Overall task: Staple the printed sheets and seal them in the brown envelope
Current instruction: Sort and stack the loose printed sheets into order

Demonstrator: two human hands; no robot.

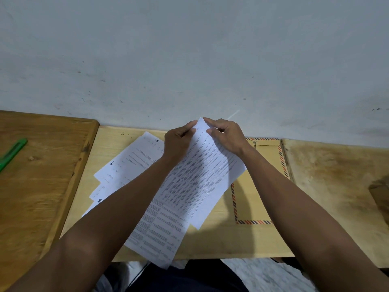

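The far corner of the printed sheets is being pinched from both sides, just above the centre of the frame and close against the pale wall. The left hand is curled onto the corner's left edge, thumb and fingertips closed on the paper; the right hand is closed on the right edge, index finger laid along the very tip. The held sheets are tilted diagonally, their lower end running down toward the near table edge at bottom centre, where paper overhangs slightly.

More loose sheets, marked with handwritten numbers, are fanned out to the left of centre, partly hidden beneath the left forearm. The brown envelope, trimmed with a red and dark striped border, is lying flat at right of centre, its left part covered by the held sheets and its far edge close to the wall.

Bare light wood is seen below the envelope and along the near edge. A darker wooden surface is butted against the left side, with a green object near the frame's left edge; whether it is a stapler cannot be told. Another worn surface is joined at the right.
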